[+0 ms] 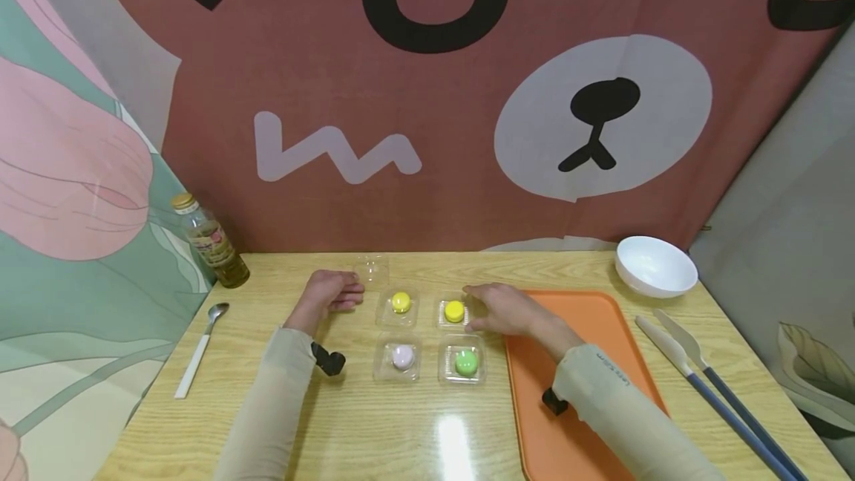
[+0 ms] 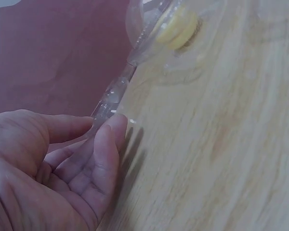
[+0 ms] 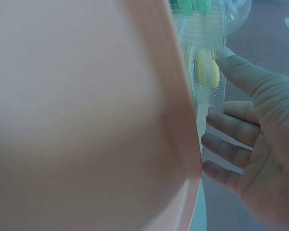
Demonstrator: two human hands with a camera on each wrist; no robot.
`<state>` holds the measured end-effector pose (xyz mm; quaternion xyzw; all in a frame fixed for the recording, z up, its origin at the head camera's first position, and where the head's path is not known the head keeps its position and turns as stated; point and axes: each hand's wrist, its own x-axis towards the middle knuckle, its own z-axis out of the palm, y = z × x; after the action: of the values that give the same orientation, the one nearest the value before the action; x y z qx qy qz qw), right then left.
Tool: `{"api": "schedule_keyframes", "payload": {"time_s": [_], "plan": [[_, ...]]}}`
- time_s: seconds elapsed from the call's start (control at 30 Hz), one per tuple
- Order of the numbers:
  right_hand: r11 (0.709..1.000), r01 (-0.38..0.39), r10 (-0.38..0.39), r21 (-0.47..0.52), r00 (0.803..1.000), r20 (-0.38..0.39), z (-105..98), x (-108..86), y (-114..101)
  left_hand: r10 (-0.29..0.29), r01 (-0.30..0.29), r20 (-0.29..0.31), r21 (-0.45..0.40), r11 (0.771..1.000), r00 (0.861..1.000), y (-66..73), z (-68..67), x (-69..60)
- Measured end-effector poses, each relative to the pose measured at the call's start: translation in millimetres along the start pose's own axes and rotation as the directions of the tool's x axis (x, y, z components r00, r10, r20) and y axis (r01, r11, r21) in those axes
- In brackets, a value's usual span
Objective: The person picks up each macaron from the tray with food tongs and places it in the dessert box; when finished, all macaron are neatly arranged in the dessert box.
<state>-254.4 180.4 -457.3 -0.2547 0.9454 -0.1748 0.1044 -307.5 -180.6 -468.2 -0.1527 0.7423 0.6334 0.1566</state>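
Note:
At the back left, my left hand (image 1: 329, 290) has its thumb and a fingertip at the edge of a clear plastic lid (image 1: 371, 270), seeming to pinch it. The left wrist view shows the other fingers curled loosely. My right hand (image 1: 504, 308) has its thumb and forefinger spread about a small clear container holding a yellow macaron (image 1: 454, 311). In the right wrist view the thumb touches that container's edge, and the fingers are fairly straight. Nearby, clear containers hold another yellow macaron (image 1: 401, 302), a pale lilac macaron (image 1: 403, 357) and a green macaron (image 1: 466, 363).
An orange tray (image 1: 554, 421) lies under my right forearm. A white bowl (image 1: 656, 267) and two dark-handled spreading knives (image 1: 711, 384) are at the right. At the left are a white-handled spoon (image 1: 197, 358) and a glass bottle (image 1: 217, 247). A printed cloth (image 1: 454, 191) hangs behind the table.

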Motion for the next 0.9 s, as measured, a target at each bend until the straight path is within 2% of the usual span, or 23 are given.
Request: {"api": "schedule_keyframes", "payload": {"time_s": [0.27, 0.43, 0.67, 0.9], "plan": [[1.000, 0.004, -0.004, -0.001, 1.000, 0.007, -1.2, 0.7, -0.4, 0.015, -0.014, 0.022, -0.062, 0.998, 1.000, 8.2, 0.5, -5.7], [1.000, -0.001, 0.001, -0.001, 1.000, 0.008, -0.4, 0.9, 0.7, 0.058, -0.055, 0.054, -0.049, 0.997, 0.997, 18.4, 7.4, -11.0], [1.000, 0.002, -0.002, 0.003, 1.000, 0.006, 0.0, 0.8, 1.6, 0.124, -0.122, 0.136, -0.025, 0.992, 0.983, 35.8, 32.3, -25.6], [1.000, -0.008, 0.008, 0.003, 1.000, 0.003, 0.0, -0.1, 0.7, 0.156, -0.144, 0.221, -0.069, 0.987, 0.963, 47.8, 59.2, -40.4]]}}
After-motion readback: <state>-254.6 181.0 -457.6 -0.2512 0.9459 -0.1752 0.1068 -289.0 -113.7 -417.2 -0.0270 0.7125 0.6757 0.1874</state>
